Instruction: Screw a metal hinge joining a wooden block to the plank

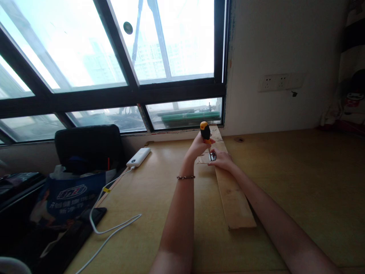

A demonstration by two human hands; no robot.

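My left hand [197, 146] is closed around a screwdriver [205, 131] with a yellow and black handle, held upright with its shaft pointing down. Just below, my right hand [222, 160] pinches a small shiny metal fitting [212, 156] against a long wooden board [235, 199]. The screwdriver's shaft comes down at the fitting; whether its tip sits in a screw is too small to tell. A thin, pale, rough-edged piece [202, 159] lies by the board's left side, partly covered by my hands.
The board lies on a wide wooden table [159, 190]. A white power bank [138, 157] with a white cable [115, 229] is near the left edge. Beyond that edge are a black chair [88, 142] and a blue bag [71, 198]. Window [176, 91] and wall [256, 110] bound the back.
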